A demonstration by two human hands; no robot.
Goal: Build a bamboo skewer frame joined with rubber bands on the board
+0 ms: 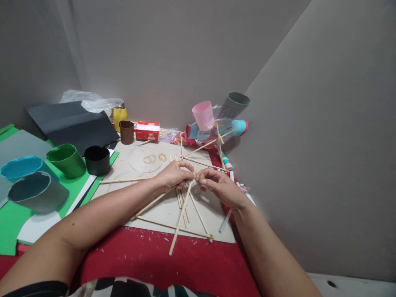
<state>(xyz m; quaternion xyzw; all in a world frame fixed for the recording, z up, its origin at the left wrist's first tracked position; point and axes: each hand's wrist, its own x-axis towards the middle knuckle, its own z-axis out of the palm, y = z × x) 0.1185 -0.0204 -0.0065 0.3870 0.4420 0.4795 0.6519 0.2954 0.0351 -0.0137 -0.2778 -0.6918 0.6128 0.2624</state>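
My left hand pinches the upper ends of wooden sticks where they meet. One long wooden stick slants down from this joint past the board's front edge. My right hand is closed beside it, fingertips pinched on what looks like a small rubber band at the joint; the fingers partly hide it. Below the hands lies a triangular stick frame, its lower right corner bound with a rubber band. Several loose sticks lie inside it. Spare rubber bands rest on a clear round disc.
A beige board covers part of the red table. Paper cups, green, black and grey, stand left. A red box is at the back. Another stick frame and a pink cup stand back right, near the wall.
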